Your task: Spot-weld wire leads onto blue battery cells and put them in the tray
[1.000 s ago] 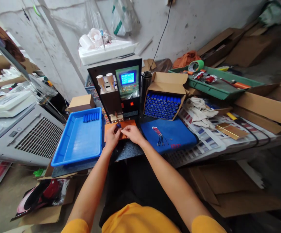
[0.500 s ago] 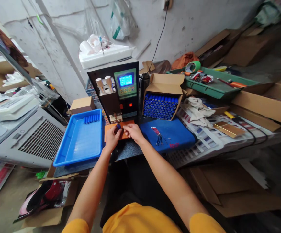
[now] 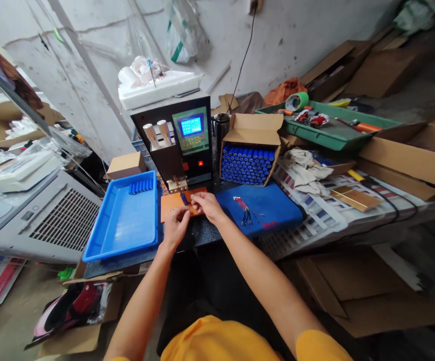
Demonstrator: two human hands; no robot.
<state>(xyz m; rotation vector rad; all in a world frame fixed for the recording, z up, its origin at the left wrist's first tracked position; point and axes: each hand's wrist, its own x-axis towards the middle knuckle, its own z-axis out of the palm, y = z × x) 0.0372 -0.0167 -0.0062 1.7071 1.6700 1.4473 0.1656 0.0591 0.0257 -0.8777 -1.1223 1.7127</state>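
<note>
A blue cylindrical battery cell [image 3: 184, 198] stands on the orange board [image 3: 170, 204], just under the electrode tips of the spot welder [image 3: 198, 173]. My left hand [image 3: 176, 226] is just in front of the board, apart from the cell, its fingers curled in and thumb against them; whatever they hold, if anything, is hidden. To the right of the cell, my right hand [image 3: 207, 206] pinches thumb and forefinger together at something too small to make out. Several thin wire leads [image 3: 243, 210] with red and black parts lie on the blue pad [image 3: 277, 205] beside it.
On the left, a blue tray [image 3: 122, 245] holds a row of blue cells [image 3: 141, 186]. An open cardboard box [image 3: 257, 122] packed with cells stands right of the welder. Behind it are a dark flask [image 3: 222, 125] and a green tray [image 3: 347, 143] with tape and wires.
My left hand has let go of the blue cell and drawn back toward me. The cell stays by the electrodes. My right hand has barely moved; the view has shifted slightly.
</note>
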